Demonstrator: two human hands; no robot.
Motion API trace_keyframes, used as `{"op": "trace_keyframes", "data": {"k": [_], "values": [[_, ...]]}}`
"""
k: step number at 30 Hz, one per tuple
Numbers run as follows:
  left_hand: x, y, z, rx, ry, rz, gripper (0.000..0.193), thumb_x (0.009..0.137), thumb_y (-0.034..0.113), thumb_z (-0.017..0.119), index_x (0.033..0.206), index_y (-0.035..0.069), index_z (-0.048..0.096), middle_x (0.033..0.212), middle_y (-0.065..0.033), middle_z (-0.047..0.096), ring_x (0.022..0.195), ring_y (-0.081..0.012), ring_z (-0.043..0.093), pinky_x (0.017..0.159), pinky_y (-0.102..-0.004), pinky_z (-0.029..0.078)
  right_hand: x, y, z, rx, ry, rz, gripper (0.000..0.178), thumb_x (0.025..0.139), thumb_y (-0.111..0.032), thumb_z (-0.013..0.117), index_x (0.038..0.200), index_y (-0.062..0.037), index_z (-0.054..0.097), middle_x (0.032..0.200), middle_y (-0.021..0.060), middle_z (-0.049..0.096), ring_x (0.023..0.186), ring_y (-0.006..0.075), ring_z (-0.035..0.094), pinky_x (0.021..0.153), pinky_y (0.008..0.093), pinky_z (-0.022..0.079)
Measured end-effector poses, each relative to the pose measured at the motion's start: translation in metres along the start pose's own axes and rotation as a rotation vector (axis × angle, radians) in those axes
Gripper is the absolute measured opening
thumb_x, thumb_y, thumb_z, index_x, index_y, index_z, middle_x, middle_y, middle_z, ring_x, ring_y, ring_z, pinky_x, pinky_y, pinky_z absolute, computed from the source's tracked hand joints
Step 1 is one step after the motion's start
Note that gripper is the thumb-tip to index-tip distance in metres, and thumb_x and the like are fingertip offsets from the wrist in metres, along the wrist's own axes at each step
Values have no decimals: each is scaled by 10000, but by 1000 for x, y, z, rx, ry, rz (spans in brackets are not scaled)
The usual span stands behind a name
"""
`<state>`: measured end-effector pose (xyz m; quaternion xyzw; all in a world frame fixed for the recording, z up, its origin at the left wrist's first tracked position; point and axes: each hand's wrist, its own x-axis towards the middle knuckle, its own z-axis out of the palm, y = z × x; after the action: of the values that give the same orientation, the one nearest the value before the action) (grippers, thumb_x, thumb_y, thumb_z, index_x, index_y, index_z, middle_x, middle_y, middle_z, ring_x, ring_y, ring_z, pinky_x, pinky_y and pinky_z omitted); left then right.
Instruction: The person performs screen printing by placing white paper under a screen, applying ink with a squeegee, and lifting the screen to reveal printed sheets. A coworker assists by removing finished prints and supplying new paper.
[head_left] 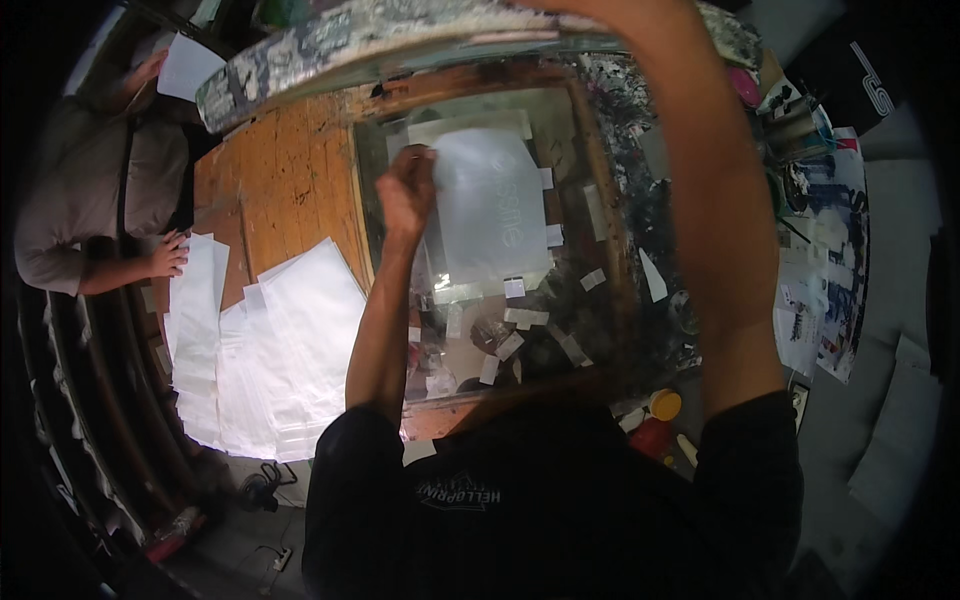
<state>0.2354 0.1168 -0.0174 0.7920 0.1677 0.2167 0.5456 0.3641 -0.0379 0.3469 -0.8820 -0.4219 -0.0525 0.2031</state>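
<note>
A thin frosted plastic sheet (490,215), bag-like in shape and bearing faint pale lettering, lies on a glass panel set in a wooden frame. At its upper left corner, the fingers of my left hand (407,185) are pinched together on the edge. My right arm stretches up and across to the raised, paint-stained printing frame (290,70). Only part of my right hand (560,4) shows at the top of the picture, by that frame's upper edge, with its fingers out of sight. Small tape pieces (510,345) are scattered over the glass (570,270).
White plastic sheets (300,350) lie overlapping on the wooden table (290,170) at left. A co-worker's hand (170,255) rests on them; their other hand holds a white sheet (188,68). Cans (798,130) and stained papers (840,260) sit at right, a yellow-lidded container (663,405) near me.
</note>
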Motion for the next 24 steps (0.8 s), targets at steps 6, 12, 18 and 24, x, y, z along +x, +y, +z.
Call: {"op": "trace_keyframes", "data": {"k": [6, 12, 18, 24], "values": [[-33, -98, -230, 249, 432, -142, 224, 965, 167, 682, 1010, -49, 722, 743, -140, 726, 546, -179, 669, 532, -306, 530, 11, -29, 12, 16, 58, 43, 537, 1006, -529, 568, 1051, -35, 772, 723, 121, 725, 686, 240, 709, 773, 407, 557], [-165, -85, -325, 977, 730, -1, 593, 990, 255, 647, 1493, -4, 468, 1524, -310, 422, 1391, -442, 447, 1154, -511, 363, 8, -21, 9, 89, 63, 115, 490, 1002, -483, 607, 973, -19, 763, 699, 119, 681, 661, 196, 625, 662, 383, 483], [-260, -32, -120, 1020, -118, -119, 678, 1031, 444, 543, 1626, 226, 304, 1708, -213, 105, 1576, -441, 30, 1149, -787, -35, 5, -20, 9, -56, 89, 54, 535, 977, -524, 612, 981, -10, 761, 757, 155, 718, 740, 287, 672, 721, 406, 503], [-169, -6, 27, 801, -130, 219, 618, 1014, 394, 568, 1542, 96, 447, 1648, -271, 251, 1553, -462, 148, 1172, -749, 66, -13, -10, 19, -190, 176, -23, 604, 947, -563, 615, 1155, -11, 743, 1128, 241, 735, 1086, 394, 697, 962, 462, 535]]}}
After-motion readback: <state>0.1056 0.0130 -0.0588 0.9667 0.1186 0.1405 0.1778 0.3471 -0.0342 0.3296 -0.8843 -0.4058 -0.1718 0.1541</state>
